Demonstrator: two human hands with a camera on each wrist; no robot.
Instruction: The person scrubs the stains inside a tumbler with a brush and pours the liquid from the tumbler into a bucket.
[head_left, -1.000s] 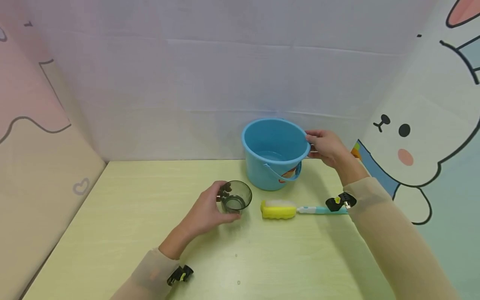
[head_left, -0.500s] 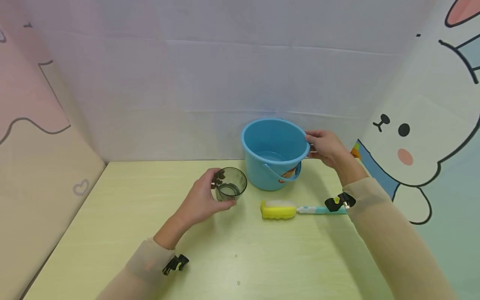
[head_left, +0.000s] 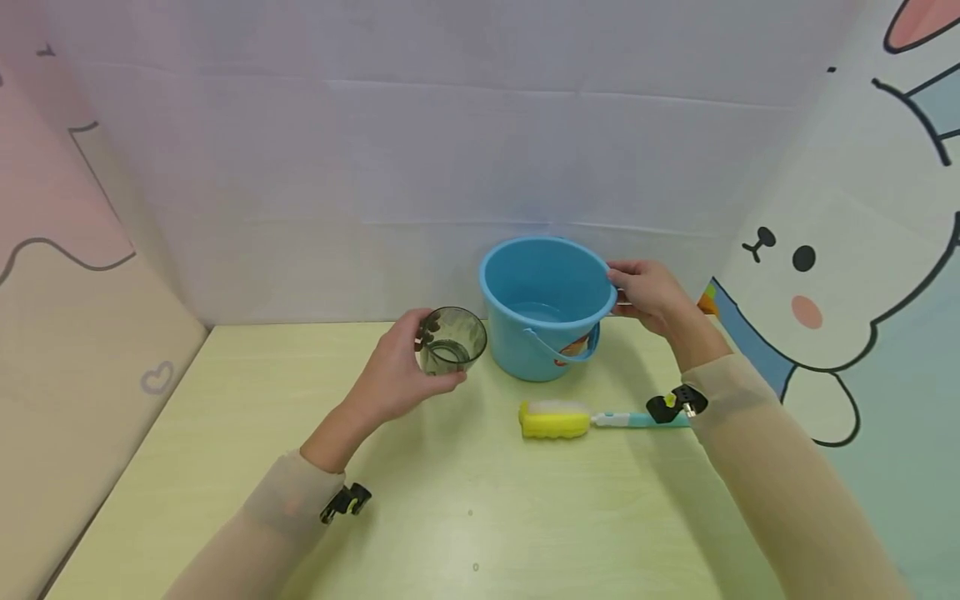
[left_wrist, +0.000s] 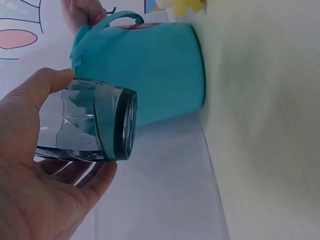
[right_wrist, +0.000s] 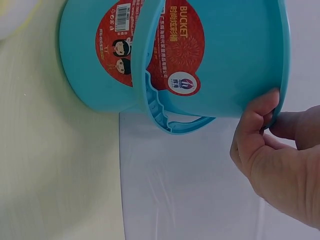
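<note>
My left hand (head_left: 393, 371) grips a dark tinted glass cup (head_left: 453, 340), thumb on one side and fingers on the other. In the left wrist view the cup (left_wrist: 82, 120) is held above the table, its thick base toward the table and the bucket behind it. The blue plastic bucket (head_left: 534, 346) stands upright at the back of the table, just right of the cup. My right hand (head_left: 648, 296) pinches the right side of its rim. The right wrist view shows the bucket's red label (right_wrist: 180, 45) and its hanging handle (right_wrist: 142, 75).
A bottle brush with a yellow sponge head (head_left: 555, 421) and a light-blue handle (head_left: 630, 420) lies in front of the bucket. The pale wood-look table (head_left: 420, 533) meets a white back wall (head_left: 450, 150). A cartoon-printed panel (head_left: 862, 250) stands on the right.
My left hand has lifted the glass cup up and back, slightly left, away from the brush and beside the bucket. The right hand stays on the bucket rim, and the bucket stands where it was.
</note>
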